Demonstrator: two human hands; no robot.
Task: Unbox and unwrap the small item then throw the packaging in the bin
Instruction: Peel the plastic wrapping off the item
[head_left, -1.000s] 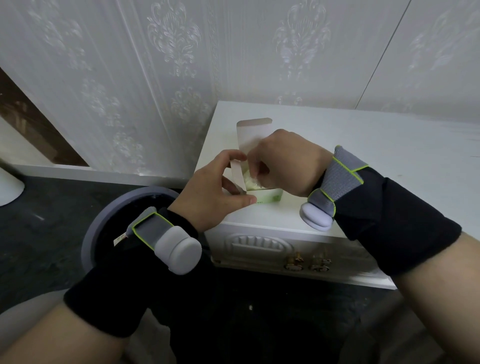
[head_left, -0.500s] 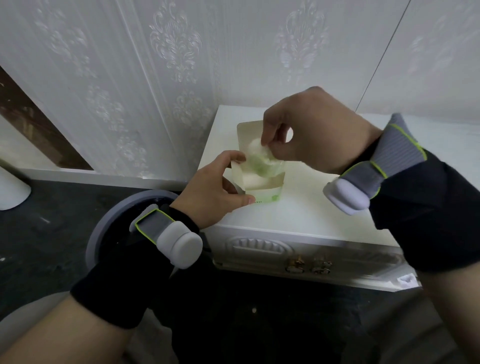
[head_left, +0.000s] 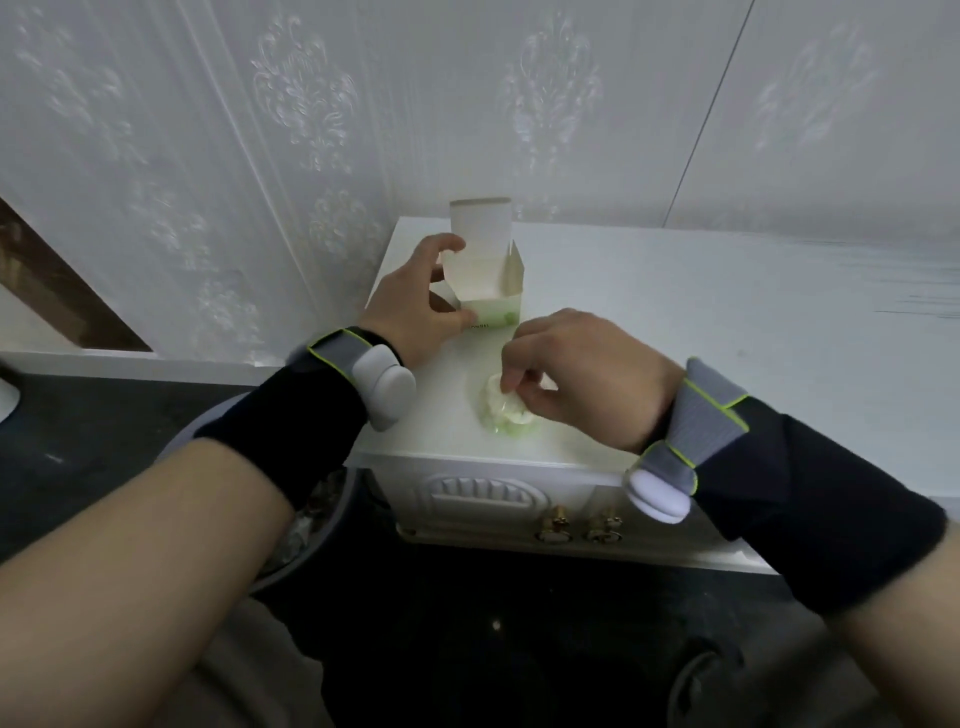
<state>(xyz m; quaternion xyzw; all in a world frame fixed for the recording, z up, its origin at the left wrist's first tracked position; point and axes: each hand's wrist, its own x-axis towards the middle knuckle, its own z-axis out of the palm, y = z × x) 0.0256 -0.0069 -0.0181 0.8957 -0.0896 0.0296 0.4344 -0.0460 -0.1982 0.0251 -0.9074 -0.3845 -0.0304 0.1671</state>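
A small white carton (head_left: 485, 270) with green print near its base stands upright on the white cabinet top (head_left: 675, 332), its top flaps open. My left hand (head_left: 410, 301) grips the carton's left side. The small item (head_left: 506, 410), pale green and white in clear wrap, rests on the cabinet top near the front edge. My right hand (head_left: 576, 374) pinches its top between thumb and fingers. Both wrists wear grey bands over black sleeves.
A round grey bin (head_left: 311, 525) sits on the dark floor at the cabinet's left, mostly hidden under my left forearm, with crumpled wrapping inside. The patterned wall runs close behind the cabinet. The cabinet front (head_left: 493, 499) has brass knobs.
My right hand has pulled the wrapped item out of the carton and brought it down onto the cabinet top in front. My left hand kept hold of the carton.
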